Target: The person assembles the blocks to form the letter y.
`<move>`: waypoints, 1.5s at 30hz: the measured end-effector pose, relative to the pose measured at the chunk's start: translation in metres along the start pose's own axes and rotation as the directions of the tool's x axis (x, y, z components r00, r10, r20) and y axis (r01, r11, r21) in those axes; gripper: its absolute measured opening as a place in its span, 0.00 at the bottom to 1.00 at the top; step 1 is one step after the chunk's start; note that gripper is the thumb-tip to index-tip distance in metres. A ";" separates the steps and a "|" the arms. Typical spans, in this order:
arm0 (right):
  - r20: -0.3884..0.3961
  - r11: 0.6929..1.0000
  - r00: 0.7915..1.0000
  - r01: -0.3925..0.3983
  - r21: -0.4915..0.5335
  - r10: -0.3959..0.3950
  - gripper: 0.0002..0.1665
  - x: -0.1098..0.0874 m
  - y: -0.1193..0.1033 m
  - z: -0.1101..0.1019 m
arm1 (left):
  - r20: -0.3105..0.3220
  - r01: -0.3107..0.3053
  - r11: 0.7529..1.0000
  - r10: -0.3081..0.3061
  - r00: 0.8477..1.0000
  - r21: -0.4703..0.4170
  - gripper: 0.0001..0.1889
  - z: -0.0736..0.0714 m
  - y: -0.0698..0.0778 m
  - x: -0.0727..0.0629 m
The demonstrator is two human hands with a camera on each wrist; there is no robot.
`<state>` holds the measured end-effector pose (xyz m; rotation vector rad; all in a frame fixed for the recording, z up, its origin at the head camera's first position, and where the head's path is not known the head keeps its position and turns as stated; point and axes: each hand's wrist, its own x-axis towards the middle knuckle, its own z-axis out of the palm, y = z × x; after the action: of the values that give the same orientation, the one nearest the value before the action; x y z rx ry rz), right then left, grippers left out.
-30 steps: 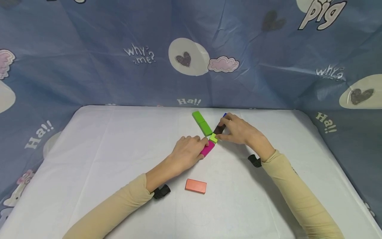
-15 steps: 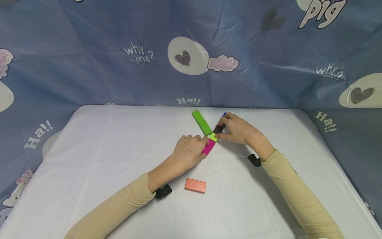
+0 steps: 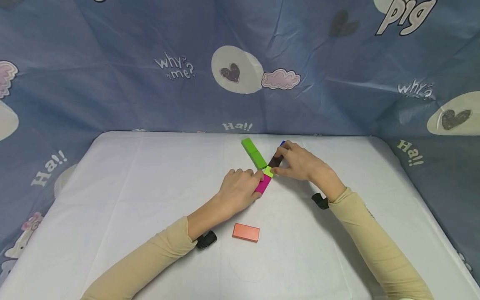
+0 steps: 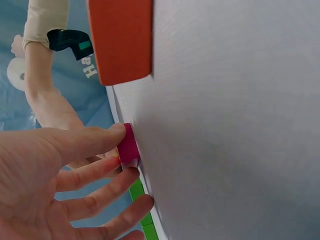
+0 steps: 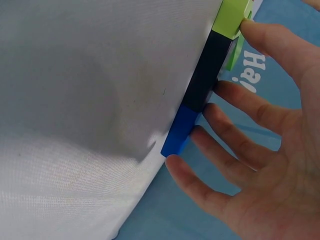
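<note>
My left hand [image 3: 237,191] pinches a magenta block [image 3: 264,183] between thumb and index finger; its other fingers spread past it in the left wrist view. That block's far end meets a small lime block [image 3: 268,171]. From there the line runs on through a black block [image 5: 209,70] to a blue block [image 5: 180,131]. My right hand [image 3: 300,163] holds this far part of the line, thumb at the lime block and fingertips along the black and blue blocks. In the head view that hand covers much of the black and blue blocks.
Two green blocks [image 3: 254,154] lie end to end and slant away from the lime block, forming a V with the line. Nearer the person, an orange block [image 3: 246,233] lies alone on the white table [image 3: 157,166]. A blue printed cloth [image 3: 150,96] hangs behind.
My left hand has shifted slightly right and away from the person, with the magenta block now straighter against the lime one. The right hand has stayed nearly still.
</note>
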<state>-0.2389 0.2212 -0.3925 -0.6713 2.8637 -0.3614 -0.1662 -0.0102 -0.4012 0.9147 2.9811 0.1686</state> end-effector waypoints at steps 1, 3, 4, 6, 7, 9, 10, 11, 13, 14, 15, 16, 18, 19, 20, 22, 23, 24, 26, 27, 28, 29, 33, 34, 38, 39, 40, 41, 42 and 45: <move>-0.001 1.000 1.000 0.001 0.000 -0.001 0.31 0.000 0.000 0.000 | 0.000 -0.001 1.000 0.001 1.000 0.000 0.30 0.000 0.000 0.000; -0.001 1.000 1.000 0.001 0.003 -0.001 0.30 0.000 0.000 0.000 | 0.007 -0.003 1.000 0.003 1.000 0.000 0.30 -0.001 -0.001 -0.001; -0.001 1.000 1.000 0.001 0.004 -0.001 0.31 0.000 0.000 0.000 | 0.011 -0.004 1.000 0.004 1.000 0.000 0.30 -0.002 -0.001 -0.001; -0.002 1.000 1.000 0.005 0.005 -0.005 0.31 0.001 0.000 0.000 | 0.018 -0.004 1.000 0.004 1.000 0.003 0.29 -0.003 -0.002 -0.002; -0.003 1.000 1.000 0.007 0.004 -0.007 0.31 0.001 0.000 0.001 | 0.021 -0.003 1.000 0.003 1.000 0.004 0.29 -0.004 -0.003 -0.003; -0.006 1.000 1.000 0.010 0.000 -0.010 0.31 0.001 0.000 0.001 | 0.020 -0.002 1.000 0.002 1.000 0.002 0.26 -0.006 -0.005 -0.005; -0.008 1.000 1.000 0.010 -0.002 -0.010 0.31 0.001 0.000 0.001 | 0.019 -0.004 1.000 0.004 1.000 -0.002 0.25 -0.008 -0.006 -0.007; -0.009 1.000 1.000 0.011 -0.004 -0.011 0.31 0.001 0.000 0.001 | 0.016 -0.008 1.000 0.008 1.000 -0.005 0.24 -0.009 -0.006 -0.009; -0.009 1.000 1.000 0.008 -0.004 -0.008 0.32 0.001 -0.001 0.000 | 0.012 -0.019 1.000 0.020 1.000 -0.024 0.21 -0.011 -0.008 -0.014; -0.008 1.000 1.000 0.007 -0.004 -0.007 0.32 0.001 -0.001 0.001 | 0.013 -0.026 0.999 0.027 1.000 -0.034 0.20 -0.013 -0.008 -0.017; -0.008 1.000 1.000 0.006 -0.004 -0.006 0.32 0.001 -0.001 0.000 | 0.016 -0.034 0.998 0.035 0.999 -0.049 0.19 -0.014 -0.009 -0.020; -0.007 1.000 1.000 0.005 -0.004 -0.005 0.32 0.001 -0.001 0.000 | 0.022 -0.042 0.997 0.043 0.999 -0.065 0.19 -0.016 -0.009 -0.023; -0.005 1.000 1.000 0.004 -0.003 -0.004 0.32 0.001 -0.001 0.000 | 0.034 -0.050 0.993 0.054 0.998 -0.104 0.18 -0.019 -0.009 -0.029; -0.004 1.000 1.000 0.003 -0.002 -0.003 0.32 0.001 0.000 0.000 | 0.042 -0.051 0.991 0.057 0.997 -0.124 0.18 -0.019 -0.009 -0.032; -0.004 1.000 1.000 0.001 -0.002 -0.001 0.32 0.001 0.000 0.001 | 0.048 -0.054 0.988 0.062 0.997 -0.142 0.18 -0.020 -0.009 -0.035; -0.003 1.000 1.000 -0.004 0.000 0.004 0.32 0.000 0.000 0.001 | 0.060 -0.059 0.983 0.070 0.996 -0.175 0.19 -0.021 -0.008 -0.040; -0.003 1.000 1.000 -0.005 0.001 0.005 0.32 0.000 0.000 0.001 | 0.067 -0.063 0.980 0.077 0.995 -0.191 0.19 -0.020 -0.008 -0.042; -0.004 1.000 1.000 -0.007 0.002 0.007 0.32 0.000 0.000 0.001 | 0.076 -0.067 0.976 0.084 0.994 -0.209 0.19 -0.020 -0.007 -0.044; -0.005 1.000 1.000 -0.007 0.004 0.007 0.32 -0.001 0.000 0.001 | 0.097 -0.079 0.966 0.105 0.990 -0.244 0.19 -0.020 -0.006 -0.047; -0.005 1.000 1.000 -0.005 0.006 0.005 0.32 -0.001 0.000 0.001 | 0.113 -0.083 0.962 0.115 0.987 -0.260 0.19 -0.020 -0.006 -0.049; -0.006 1.000 1.000 -0.002 0.006 0.002 0.32 -0.001 0.000 0.001 | 0.128 -0.085 0.958 0.124 0.984 -0.274 0.19 -0.020 -0.006 -0.051; -0.008 1.000 1.000 0.001 0.007 -0.001 0.32 -0.001 0.000 0.001 | 0.144 -0.086 0.953 0.132 0.981 -0.289 0.19 -0.020 -0.005 -0.052; -0.012 1.000 1.000 0.006 0.009 -0.006 0.31 0.000 0.000 0.001 | 0.201 -0.100 0.950 0.164 0.966 -0.296 0.19 -0.022 -0.005 -0.059; -0.014 1.000 1.000 0.007 0.008 -0.007 0.31 0.000 0.000 0.001 | 0.210 -0.105 0.950 0.172 0.962 -0.296 0.19 -0.022 -0.005 -0.061; -0.014 1.000 1.000 0.009 0.010 -0.008 0.31 0.000 0.000 0.001 | 0.238 -0.124 0.950 0.196 0.951 -0.287 0.20 -0.024 -0.004 -0.067; -0.015 1.000 1.000 0.009 0.010 -0.009 0.32 0.000 0.000 0.000 | 0.239 -0.126 0.950 0.198 0.950 -0.285 0.21 -0.024 -0.004 -0.069; -0.016 1.000 1.000 0.010 0.010 -0.010 0.32 0.000 0.000 0.000 | 0.241 -0.127 0.951 0.199 0.950 -0.283 0.21 -0.024 -0.004 -0.070; -0.015 1.000 1.000 0.011 0.010 -0.011 0.32 0.000 0.000 0.000 | 0.243 -0.130 0.951 0.201 0.949 -0.279 0.21 -0.023 -0.004 -0.072; -0.015 1.000 1.000 0.011 0.009 -0.011 0.32 -0.001 0.000 0.000 | 0.242 -0.133 0.953 0.202 0.949 -0.273 0.21 -0.023 -0.003 -0.073; -0.013 1.000 1.000 0.010 0.006 -0.010 0.32 -0.001 0.000 0.001 | 0.234 -0.151 0.958 0.209 0.950 -0.243 0.21 -0.022 -0.003 -0.075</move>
<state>-0.2383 0.2213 -0.3929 -0.6851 2.8715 -0.3771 -0.1067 -0.0567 -0.3806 1.0873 2.5769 0.3503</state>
